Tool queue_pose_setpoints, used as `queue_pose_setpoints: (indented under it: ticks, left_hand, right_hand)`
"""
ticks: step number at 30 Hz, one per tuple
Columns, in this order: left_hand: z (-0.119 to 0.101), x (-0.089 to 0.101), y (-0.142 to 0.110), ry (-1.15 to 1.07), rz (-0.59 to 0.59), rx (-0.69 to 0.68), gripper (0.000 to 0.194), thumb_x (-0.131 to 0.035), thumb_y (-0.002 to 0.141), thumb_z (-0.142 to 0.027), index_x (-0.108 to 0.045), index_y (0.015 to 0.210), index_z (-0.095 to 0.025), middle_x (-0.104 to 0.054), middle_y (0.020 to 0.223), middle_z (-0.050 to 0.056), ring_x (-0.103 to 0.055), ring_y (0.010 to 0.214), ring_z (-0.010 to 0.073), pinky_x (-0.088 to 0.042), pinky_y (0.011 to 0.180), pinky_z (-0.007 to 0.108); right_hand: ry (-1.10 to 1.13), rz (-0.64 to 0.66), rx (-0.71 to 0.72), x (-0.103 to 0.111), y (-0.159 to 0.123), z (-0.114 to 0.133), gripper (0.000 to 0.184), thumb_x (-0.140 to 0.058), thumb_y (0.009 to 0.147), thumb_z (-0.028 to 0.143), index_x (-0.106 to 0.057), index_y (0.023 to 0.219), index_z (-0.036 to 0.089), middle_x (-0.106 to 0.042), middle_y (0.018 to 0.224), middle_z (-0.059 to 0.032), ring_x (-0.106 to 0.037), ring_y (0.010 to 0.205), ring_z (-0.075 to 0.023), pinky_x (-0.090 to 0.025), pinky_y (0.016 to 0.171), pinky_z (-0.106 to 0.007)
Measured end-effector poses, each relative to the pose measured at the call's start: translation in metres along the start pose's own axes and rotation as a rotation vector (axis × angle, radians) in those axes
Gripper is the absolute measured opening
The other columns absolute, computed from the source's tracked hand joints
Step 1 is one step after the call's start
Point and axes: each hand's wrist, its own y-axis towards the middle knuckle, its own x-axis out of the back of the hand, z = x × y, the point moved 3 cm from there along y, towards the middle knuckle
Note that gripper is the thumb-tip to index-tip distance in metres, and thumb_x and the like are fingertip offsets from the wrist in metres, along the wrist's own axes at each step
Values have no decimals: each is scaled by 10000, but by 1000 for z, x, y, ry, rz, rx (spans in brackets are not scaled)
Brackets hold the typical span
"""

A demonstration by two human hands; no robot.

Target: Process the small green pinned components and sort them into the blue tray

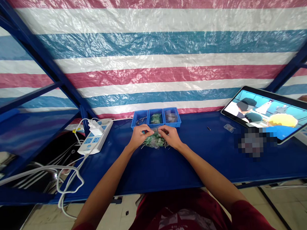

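A blue-covered workbench (196, 164) carried a white rectangular power strip (93, 144) at ten o'clock, a blue three-compartment plastic tray (140, 124) at twelve, and a black-framed tablet (267, 111) at two.

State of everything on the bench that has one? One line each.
left hand, pinching a clear plastic sleeve
right hand, pinching the same sleeve
green parts heap, loose, under the hands
blue parts tray, all three compartments holding parts
power strip, white plug inserted
tablet, screen on, showing a cartoon, tilted
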Motion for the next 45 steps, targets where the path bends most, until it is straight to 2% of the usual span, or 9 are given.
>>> queue_pose_setpoints:
  ticks: [4,8,14,20,25,29,33,41,45]
  left_hand:
    - [1,0,0,-4,-4,22,261,-697,758,-389,-663,624,-167,-647,658,48,-587,628,170,-446,635,295]
    - [1,-1,1,-44,11,107,276,-686,745,-415,-646,636,-165,-652,671,40,-575,632,168,-445,634,286]
    - [0,-5,3,-144,109,206,315,-624,798,-461,-643,732,-153,-630,702,30,-570,665,160,-457,621,256]
    - [-3,-5,2,-130,36,150,401,-606,832,-477,-646,1097,-179,-668,991,83,-599,756,163,-460,581,228]
    - [-9,-9,1,29,63,34,286,-621,841,-428,-727,824,-163,-713,837,78,-617,725,172,-476,628,267]
    - [-2,-9,1,-53,-3,130,290,-672,788,-434,-731,817,-152,-730,800,76,-636,677,178,-513,621,282]
    - [3,-7,1,-167,-71,188,307,-703,750,-439,-714,828,-142,-716,785,69,-616,615,156,-511,576,267]
    - [3,-13,0,-199,107,176,288,-694,768,-413,-690,806,-127,-689,792,61,-621,710,170,-486,647,268]
    - [4,-11,0,-162,102,184,265,-684,773,-389,-691,783,-124,-680,753,44,-600,664,152,-466,615,252]
  right_hand:
    - [52,-12,-5,2,0,2,287,-430,941,336,-636,1107,225,-666,799,-26,-617,603,-147,-525,628,-286]
    - [10,-30,90,6,-1,6,357,-363,962,278,-581,1245,261,-645,1013,-63,-617,662,-143,-542,664,-302]
    - [-135,-70,178,6,-1,7,251,-477,935,319,-675,1063,232,-605,1058,-88,-611,791,-168,-532,699,-299]
    - [-116,-147,121,11,1,10,284,-489,935,419,-657,843,208,-606,861,-67,-578,741,-172,-507,663,-288]
    - [-92,-112,122,11,0,15,311,-483,933,453,-647,833,209,-606,857,-68,-581,741,-172,-503,643,-282]
    - [-51,-89,111,9,-1,13,308,-465,939,448,-663,934,213,-638,906,-73,-608,794,-179,-510,649,-279]
    - [-2,-11,49,2,-1,3,276,-540,892,440,-660,983,209,-667,844,-47,-613,691,-166,-503,613,-274]
    - [-51,55,73,-1,-2,2,305,-450,944,413,-647,848,201,-640,755,-31,-592,633,-153,-473,620,-267]
    - [-102,59,128,-2,-3,5,300,-458,946,402,-664,868,199,-663,799,-47,-606,691,-165,-479,664,-274]
